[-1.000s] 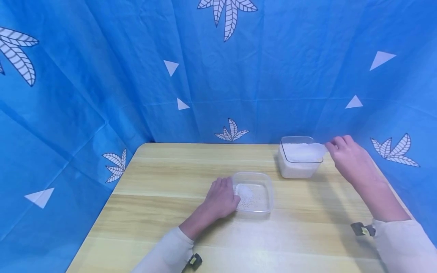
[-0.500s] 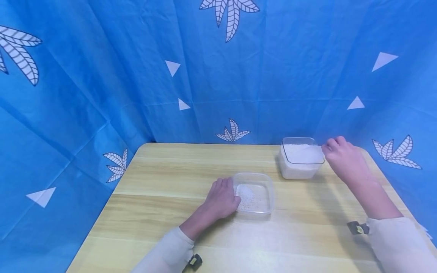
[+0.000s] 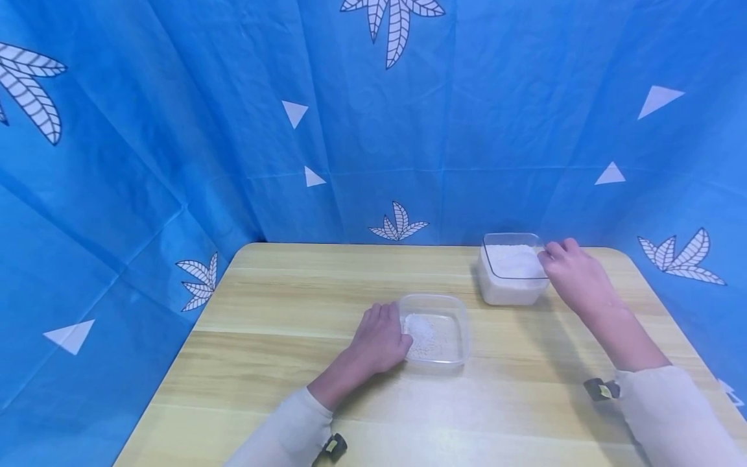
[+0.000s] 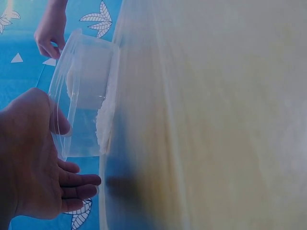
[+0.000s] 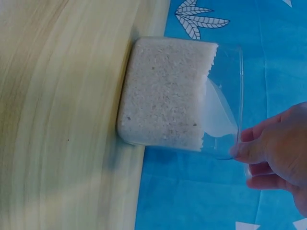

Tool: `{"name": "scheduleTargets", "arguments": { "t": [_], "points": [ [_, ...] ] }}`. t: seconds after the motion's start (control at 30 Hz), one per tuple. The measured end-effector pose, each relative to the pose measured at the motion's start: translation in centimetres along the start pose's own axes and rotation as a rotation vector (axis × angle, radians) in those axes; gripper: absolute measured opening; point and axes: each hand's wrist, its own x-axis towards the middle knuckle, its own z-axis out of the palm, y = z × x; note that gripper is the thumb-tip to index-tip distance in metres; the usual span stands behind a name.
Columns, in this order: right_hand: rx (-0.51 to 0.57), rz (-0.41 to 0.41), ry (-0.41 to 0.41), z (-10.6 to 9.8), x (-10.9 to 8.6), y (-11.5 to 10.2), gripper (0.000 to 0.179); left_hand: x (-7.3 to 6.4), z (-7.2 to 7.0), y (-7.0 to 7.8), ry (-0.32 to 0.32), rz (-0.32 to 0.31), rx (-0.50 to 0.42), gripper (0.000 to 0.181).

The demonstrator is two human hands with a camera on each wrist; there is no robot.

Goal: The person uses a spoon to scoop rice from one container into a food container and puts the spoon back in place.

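Observation:
My right hand pinches the handle of a whitish scoop at the rim of a clear square container. The scoop's bowl is inside that container, partly sunk in the white rice that fills most of it. Nearer the table's middle stands a shallow clear plastic container, a small heap of rice on its floor. My left hand grips its left side, thumb over the rim and fingers outside the wall, as the left wrist view also shows.
Both containers stand on a light wooden table, the full one near its back edge. Behind and beside the table hangs a blue cloth with white leaf and triangle prints.
My right hand has moved left and slightly down to the full container's rim, pushing the scoop deeper into the rice. The left hand and the shallow container stay in place.

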Motion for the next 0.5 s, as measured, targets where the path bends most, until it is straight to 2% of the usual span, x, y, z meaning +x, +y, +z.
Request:
{"name": "scheduleTargets", "arguments": {
  "t": [0.5],
  "points": [
    [0.095, 0.125, -0.145, -0.46, 0.02, -0.41, 0.034, -0.17, 0.07, -0.11, 0.003, -0.007, -0.015, 0.063]
  ]
}}
